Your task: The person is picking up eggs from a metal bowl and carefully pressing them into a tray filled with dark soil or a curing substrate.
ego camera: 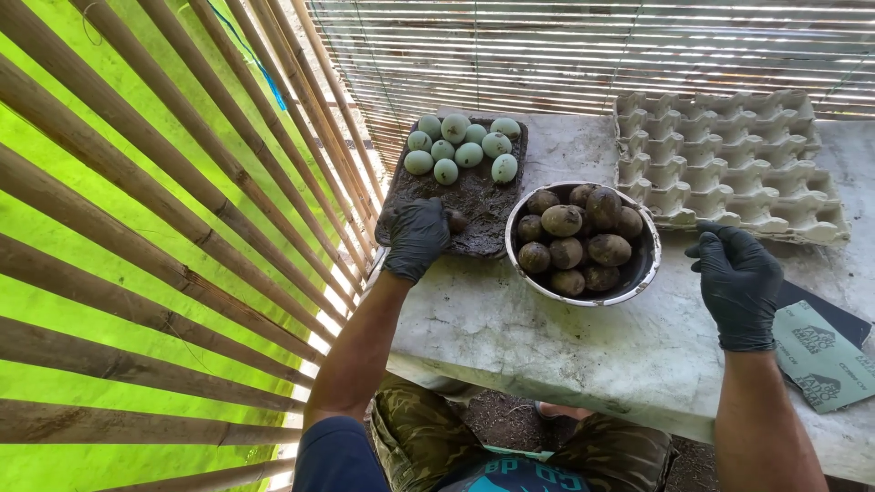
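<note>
- Black-gloved left hand (416,237) rests on the near end of a dark mud-smeared tray (474,196), left of the metal bowl (643,264); fingers curled around a mud-coated egg (455,220), partly hidden.
- Right hand (736,281), also black-gloved, hovers right of the bowl over the pale table (547,328); fingers loosely bent, holding nothing.
- Bowl holds mud-covered eggs (579,241), piled.
- Clean pale-green eggs (461,146) sit on the tray's far end, beyond-left of the bowl.
- Grey cardboard egg carton (729,164) lies empty, beyond-right of the bowl.
- Sandpaper sheets (820,351) lie right of the bowl, at the table edge.
</note>
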